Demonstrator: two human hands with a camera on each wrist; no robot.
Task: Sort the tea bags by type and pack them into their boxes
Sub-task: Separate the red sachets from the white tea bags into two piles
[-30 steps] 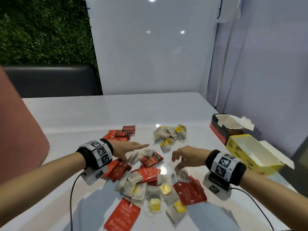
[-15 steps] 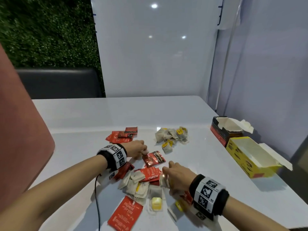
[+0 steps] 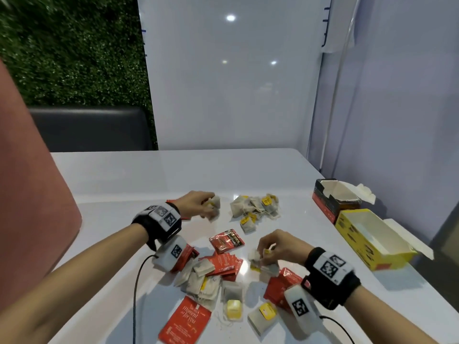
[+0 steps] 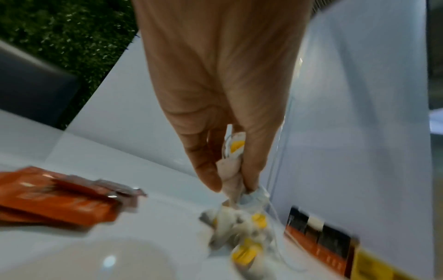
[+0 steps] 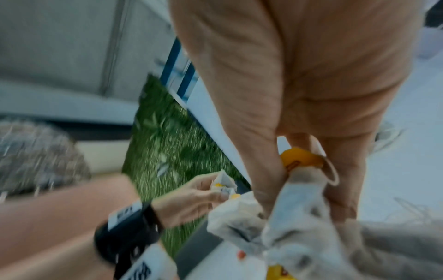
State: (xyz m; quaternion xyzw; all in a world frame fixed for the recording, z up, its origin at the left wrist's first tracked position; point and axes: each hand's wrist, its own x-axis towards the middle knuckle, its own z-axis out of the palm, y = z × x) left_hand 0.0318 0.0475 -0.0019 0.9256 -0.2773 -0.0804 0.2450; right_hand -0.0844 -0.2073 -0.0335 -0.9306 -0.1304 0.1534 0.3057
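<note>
My left hand hovers over the table and pinches a paper tea bag with a yellow tag, just left of the sorted pile of paper tea bags. My right hand is raised over the mixed heap of red sachets and paper bags, gripping a couple of paper tea bags with a yellow tag. A stack of red sachets lies left of my left hand. At the right stand an open red-and-black box and an open yellow box.
A loose red sachet lies between the hands. A large red sachet sits near the front edge. Cables run from both wrist units. A white panel and a wall close off the back and right sides.
My left hand closed on a paper tea bag and carried it away from me toward the sorted pile. My right hand lifted paper tea bags up out of the heap.
</note>
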